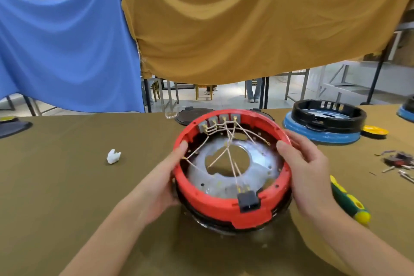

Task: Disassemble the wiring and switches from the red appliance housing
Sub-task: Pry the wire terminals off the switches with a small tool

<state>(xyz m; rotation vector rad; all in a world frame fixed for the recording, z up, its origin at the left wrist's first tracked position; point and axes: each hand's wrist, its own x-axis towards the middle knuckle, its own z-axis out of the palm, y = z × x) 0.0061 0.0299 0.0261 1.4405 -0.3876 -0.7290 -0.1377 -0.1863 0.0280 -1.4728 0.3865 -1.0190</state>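
The round red appliance housing [215,205] is tilted up off the olive table, its open inside facing me. Several grey switches [220,120] line its far inner wall. Thin cream wires [228,148] run from them across the silver inner plate [257,163] to a black power socket [248,201] at the near rim. My left hand [165,179] grips the housing's left rim, thumb hooked inside. My right hand [307,163] holds the right rim, thumb over the edge.
A green and yellow screwdriver [349,201] lies just right of my right hand. Loose screws and small parts [398,162] sit at the far right. A blue and black housing [322,123] stands behind, with a yellow dish [375,131]. A white scrap [113,156] lies to the left.
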